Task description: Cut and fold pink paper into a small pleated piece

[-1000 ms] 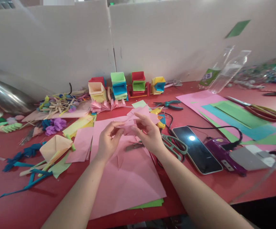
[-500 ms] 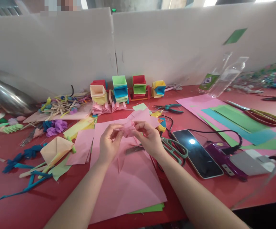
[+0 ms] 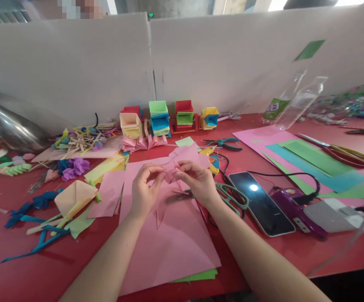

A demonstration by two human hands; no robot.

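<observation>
Between my two hands is a small piece of folded pink paper (image 3: 171, 173), pinched at both sides. My left hand (image 3: 147, 186) has thumb and forefinger closed on its left side, and my right hand (image 3: 197, 180) grips its right side the same way. Both hands hover over a large pink paper sheet (image 3: 166, 251) lying on the red table. Beneath them, green-handled scissors (image 3: 232, 198) rest with their blades partly on the sheet. Exact folds of the held piece are partly hidden by my fingers.
Right of my hands lie a lit phone (image 3: 261, 204), a purple power strip (image 3: 298, 209) and coloured paper (image 3: 318, 157). Pliers (image 3: 224, 143) and small paper boxes (image 3: 158, 117) are behind. Left are a cream paper shape (image 3: 74, 196), crepe flowers (image 3: 75, 168) and a metal jug (image 3: 14, 126).
My right thumb and fingers have shifted slightly on the folded pink paper, whose visible shape has altered a little. The whole view has moved very slightly.
</observation>
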